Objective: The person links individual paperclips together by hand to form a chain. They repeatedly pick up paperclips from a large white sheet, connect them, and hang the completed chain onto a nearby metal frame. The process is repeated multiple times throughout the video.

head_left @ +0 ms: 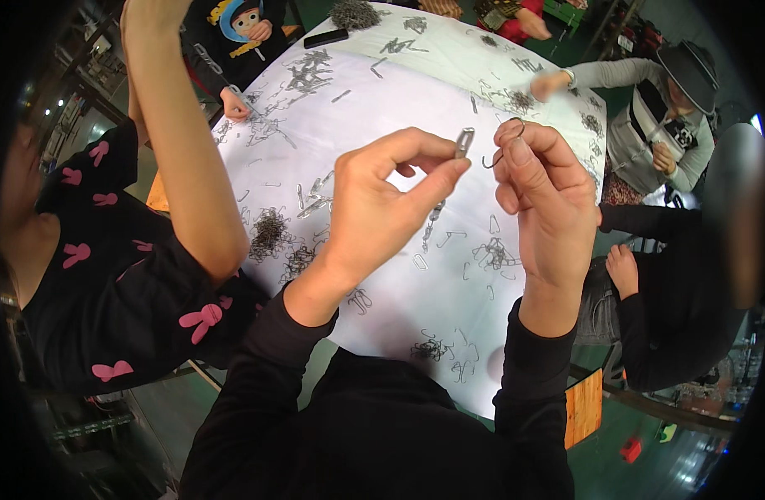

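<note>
Above the white-covered table (pixel 382 108), my left hand (pixel 391 196) pinches a small silver metal clip (pixel 465 140) between thumb and fingertips, its end pointing up. Close by on the right, my right hand (pixel 549 187) holds a thin, dark bent wire hook (pixel 489 163) in its fingertips; part of the wire loops above the fingers. The two pieces are apart. Below my left fingers shows a short string of linked metal pieces (pixel 433 225); whether it hangs from the clip or lies on the cloth, I cannot tell.
Dark piles of wire hooks (pixel 270 233) lie left of my left wrist, with looser hooks (pixel 496 254) on the right and others (pixel 432 348) near the front edge. Several people sit around; one raised arm (pixel 186 142) is close on my left. A black case (pixel 326 38) lies far back.
</note>
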The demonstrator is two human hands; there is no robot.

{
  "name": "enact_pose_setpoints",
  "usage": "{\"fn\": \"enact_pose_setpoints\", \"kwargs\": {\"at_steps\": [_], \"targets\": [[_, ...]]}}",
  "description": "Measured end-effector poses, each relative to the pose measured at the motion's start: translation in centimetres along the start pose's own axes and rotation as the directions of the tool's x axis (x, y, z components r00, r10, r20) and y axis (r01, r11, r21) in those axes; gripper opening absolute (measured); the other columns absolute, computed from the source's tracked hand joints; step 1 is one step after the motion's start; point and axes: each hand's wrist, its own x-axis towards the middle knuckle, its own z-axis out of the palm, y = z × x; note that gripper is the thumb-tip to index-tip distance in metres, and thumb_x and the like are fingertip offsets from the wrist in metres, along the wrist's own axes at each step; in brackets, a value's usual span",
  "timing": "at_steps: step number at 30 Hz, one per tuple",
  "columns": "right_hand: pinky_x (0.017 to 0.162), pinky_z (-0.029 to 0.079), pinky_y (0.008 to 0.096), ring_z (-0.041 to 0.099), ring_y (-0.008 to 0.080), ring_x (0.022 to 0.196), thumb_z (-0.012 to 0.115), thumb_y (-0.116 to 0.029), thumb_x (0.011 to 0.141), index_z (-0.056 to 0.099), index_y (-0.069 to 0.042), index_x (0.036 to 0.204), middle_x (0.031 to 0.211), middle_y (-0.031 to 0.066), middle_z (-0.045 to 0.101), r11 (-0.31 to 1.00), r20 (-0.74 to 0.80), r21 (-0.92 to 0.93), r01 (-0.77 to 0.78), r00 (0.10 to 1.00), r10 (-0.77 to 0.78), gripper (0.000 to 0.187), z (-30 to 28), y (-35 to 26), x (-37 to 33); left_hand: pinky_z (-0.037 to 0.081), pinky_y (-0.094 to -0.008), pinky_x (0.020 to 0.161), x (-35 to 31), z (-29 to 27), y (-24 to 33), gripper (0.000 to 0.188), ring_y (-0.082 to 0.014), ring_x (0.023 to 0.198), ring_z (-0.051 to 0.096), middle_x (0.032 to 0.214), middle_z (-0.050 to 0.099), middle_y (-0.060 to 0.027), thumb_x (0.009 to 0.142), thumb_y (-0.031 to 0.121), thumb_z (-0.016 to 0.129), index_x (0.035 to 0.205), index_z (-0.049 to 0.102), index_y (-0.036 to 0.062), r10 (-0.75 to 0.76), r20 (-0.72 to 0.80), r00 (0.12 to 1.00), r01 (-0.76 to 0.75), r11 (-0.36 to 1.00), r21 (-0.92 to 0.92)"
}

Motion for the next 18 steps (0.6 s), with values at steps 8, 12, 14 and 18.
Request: {"fn": "enact_pose_setpoints", "kwargs": {"at_steps": [8, 12, 14, 18], "targets": [[0.057, 0.032, 0.0159, 0.042, 0.0034, 0.063, 0.067, -0.011, 0.081, 0.063, -0.001, 0.09, 0.078, -0.0025, 0.058, 0.991, -0.09, -0.013, 0.13, 0.987, -0.131, 0.014, 2.1, 1.0, 1.3, 0.043, -0.0215, 0.065, 0.0, -0.3, 0.1, 0.011, -0.0071, 0.071, 0.057, 0.078, 0.066, -0.0029, 0.077, 0.008, 0.068, 0.085, 0.067, 0.0016, 0.139, 0.003, 0.99, -0.139, 0.987, 0.077], [0.057, 0.031, 0.0164, 0.042, 0.003, 0.064, 0.066, -0.01, 0.082, 0.063, 0.001, 0.093, 0.079, -0.0017, 0.059, 0.984, -0.007, 0.003, 0.176, 0.984, -0.176, 0.016, 2.2, 1.0, 1.5, 0.043, -0.0215, 0.065, -0.1, -1.6, -2.7, 0.015, -0.0074, 0.073, 0.057, 0.08, 0.066, -0.002, 0.083, 0.014, 0.063, 0.089, 0.067, 0.0015, 0.045, -0.055, 0.997, -0.049, 0.997, -0.062], [0.064, 0.034, 0.0205, 0.045, 0.0083, 0.079, 0.054, -0.014, 0.09, 0.056, -0.001, 0.098, 0.101, 0.0053, 0.053, 0.977, 0.133, -0.065, 0.201, 0.972, -0.192, 0.015, 1.9, 0.5, 1.4, 0.044, -0.0231, 0.065, -0.3, -2.4, -7.9, 0.017, -0.0085, 0.072, 0.057, 0.08, 0.066, -0.0019, 0.086, 0.016, 0.059, 0.091, 0.068, 0.0023, -0.122, -0.1, 0.987, 0.119, 0.992, -0.037], [0.063, 0.034, 0.0196, 0.043, 0.009, 0.079, 0.052, -0.015, 0.092, 0.053, -0.001, 0.102, 0.103, 0.0072, 0.052, 0.981, 0.234, -0.01, 0.192, 0.955, -0.184, 0.018, 0.9, 0.2, 1.7, 0.047, -0.0293, 0.064, -6.0, -3.2, -22.4, 0.021, -0.0182, 0.068, 0.061, 0.076, 0.067, -0.0083, 0.08, 0.026, 0.064, 0.085, 0.069, 0.0057, -0.48, 0.022, 0.877, 0.394, 0.743, 0.542]]}}
